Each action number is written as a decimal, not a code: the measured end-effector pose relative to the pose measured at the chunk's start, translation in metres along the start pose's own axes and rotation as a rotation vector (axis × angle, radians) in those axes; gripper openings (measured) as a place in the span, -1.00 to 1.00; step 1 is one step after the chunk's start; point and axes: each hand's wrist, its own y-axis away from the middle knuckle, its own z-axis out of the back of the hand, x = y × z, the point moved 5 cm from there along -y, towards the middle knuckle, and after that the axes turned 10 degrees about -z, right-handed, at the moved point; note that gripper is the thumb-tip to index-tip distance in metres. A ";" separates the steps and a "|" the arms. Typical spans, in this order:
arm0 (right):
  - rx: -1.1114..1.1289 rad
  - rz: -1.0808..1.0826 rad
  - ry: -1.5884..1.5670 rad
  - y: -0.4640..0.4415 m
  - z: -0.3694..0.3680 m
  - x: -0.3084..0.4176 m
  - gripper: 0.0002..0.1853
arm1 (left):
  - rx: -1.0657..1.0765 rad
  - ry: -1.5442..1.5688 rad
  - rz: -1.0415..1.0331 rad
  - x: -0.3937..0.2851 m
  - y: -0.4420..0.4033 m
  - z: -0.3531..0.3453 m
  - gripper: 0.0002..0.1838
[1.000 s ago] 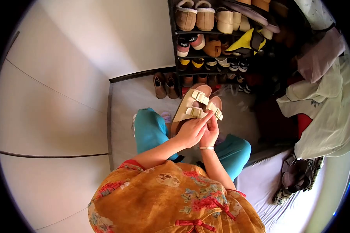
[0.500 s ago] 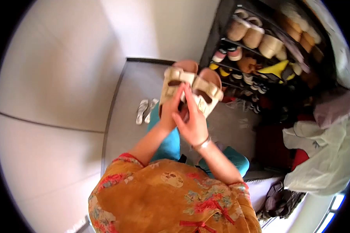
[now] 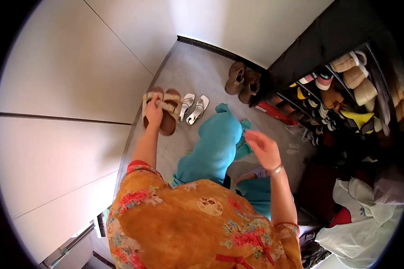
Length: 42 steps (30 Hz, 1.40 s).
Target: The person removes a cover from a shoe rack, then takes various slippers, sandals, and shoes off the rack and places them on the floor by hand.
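Steady the beige sandals (image 3: 168, 106) at ten o'clock, left hand (image 3: 154, 114) closed around them, clear of silver sandals (image 3: 197, 110) at their three o'clock, right hand (image 3: 265, 150) empty, half-uncurled.

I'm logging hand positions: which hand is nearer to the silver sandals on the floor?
Left. The left hand holds the beige sandals just left of the silver sandals; the right hand is empty and farther off, past the turquoise trouser leg.

A home's shoe corner: a black rack (image 3: 307, 45) packed with footwear (image 3: 356, 75), brown shoes (image 3: 234, 82) and silver sandals (image 3: 196, 111) on the grey floor (image 3: 208, 67), and, toward the shadowy right, what looks like clothing (image 3: 359, 240).
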 end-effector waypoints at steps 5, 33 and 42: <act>-0.083 -0.279 -0.053 0.035 0.022 -0.105 -0.72 | 0.197 -0.110 0.291 0.079 0.084 -0.018 -0.59; -0.399 -0.128 0.163 0.106 0.031 -0.129 -0.69 | 0.271 0.884 0.038 -0.231 -0.079 -0.068 -0.72; -0.536 -0.016 -0.001 0.160 0.048 -0.147 -0.72 | 0.305 0.786 -0.945 -0.553 -0.053 0.013 -0.69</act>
